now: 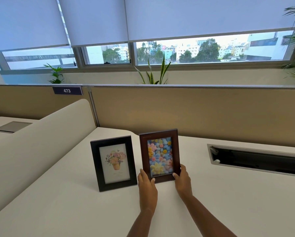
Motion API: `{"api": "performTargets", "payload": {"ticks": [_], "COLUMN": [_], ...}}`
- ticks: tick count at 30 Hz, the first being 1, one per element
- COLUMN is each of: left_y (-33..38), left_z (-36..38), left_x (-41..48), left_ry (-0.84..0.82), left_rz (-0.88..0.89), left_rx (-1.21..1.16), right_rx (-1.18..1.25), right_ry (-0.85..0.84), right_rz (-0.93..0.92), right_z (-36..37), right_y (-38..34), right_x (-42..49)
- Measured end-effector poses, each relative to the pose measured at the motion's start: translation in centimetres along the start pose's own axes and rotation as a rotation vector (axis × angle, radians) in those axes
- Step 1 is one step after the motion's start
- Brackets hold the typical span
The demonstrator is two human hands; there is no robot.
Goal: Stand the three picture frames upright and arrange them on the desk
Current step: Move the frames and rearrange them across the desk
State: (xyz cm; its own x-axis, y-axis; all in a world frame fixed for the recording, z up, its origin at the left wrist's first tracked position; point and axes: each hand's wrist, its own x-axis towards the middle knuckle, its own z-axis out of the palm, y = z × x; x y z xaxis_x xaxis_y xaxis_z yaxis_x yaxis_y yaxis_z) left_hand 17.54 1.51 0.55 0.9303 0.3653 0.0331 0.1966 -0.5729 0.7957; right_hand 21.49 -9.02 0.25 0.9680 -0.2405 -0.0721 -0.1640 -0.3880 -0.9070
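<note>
On a white desk (228,194) backed by a tan partition (194,113), an open cable tray (258,159) lies well to the right of a brown frame (159,155). The left hand (146,184) and right hand (183,181) pinch its lower corners, holding it upright; it shows smiling pastel flowers. Just left of it a black frame (113,163) stands upright, showing a potted bouquet.
</note>
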Motion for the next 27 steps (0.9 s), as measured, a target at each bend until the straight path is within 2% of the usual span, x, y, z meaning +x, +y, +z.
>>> {"api": "performTargets", "payload": {"ticks": [5,16,27], "left_y": [-0.3,-0.1,-0.2], "left_z": [0.6,-0.3,-0.3], "left_x": [-1.2,-0.4,-1.0], "left_ry": [-0.069,-0.185,-0.191], "left_rz": [-0.076,-0.076,-0.075], "left_rx": [0.022,-0.013,0.013], "right_rx": [-0.040,-0.100,-0.107], "right_ry": [-0.023,-0.112,-0.118], "right_rz": [0.005,-0.013,-0.016], "right_z": [0.2,-0.2,-0.3], "right_y": [0.6,1.0,1.1], "right_x": [-0.9,-1.1,-0.9]}}
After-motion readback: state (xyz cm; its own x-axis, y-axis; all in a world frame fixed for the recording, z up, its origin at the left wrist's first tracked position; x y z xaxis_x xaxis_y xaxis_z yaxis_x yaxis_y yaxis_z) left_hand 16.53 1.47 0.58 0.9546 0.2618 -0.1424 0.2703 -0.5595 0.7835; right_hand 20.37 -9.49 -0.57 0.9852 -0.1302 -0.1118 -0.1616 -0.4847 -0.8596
